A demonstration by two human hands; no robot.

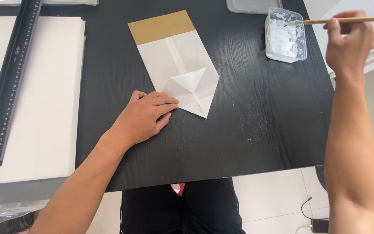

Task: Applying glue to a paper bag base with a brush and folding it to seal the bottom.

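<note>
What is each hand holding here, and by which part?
The right hand grips a brush partway along its wooden handle. The left hand holds nothing; its fingertips press the folded paper bag's edge.

On the table [247, 143] before us, the folded paper bag [176, 60] lies at the middle, with our left hand [143, 117] flat just beside its near corner, fingertips touching its edge. To the left sits a stack of sheets [44, 108] with a ruler [9, 82] lying on it. At the far right stands a tub of paste [285, 37], and our right hand [351, 43] holds a brush [347, 19] with its tip in the tub.
</note>
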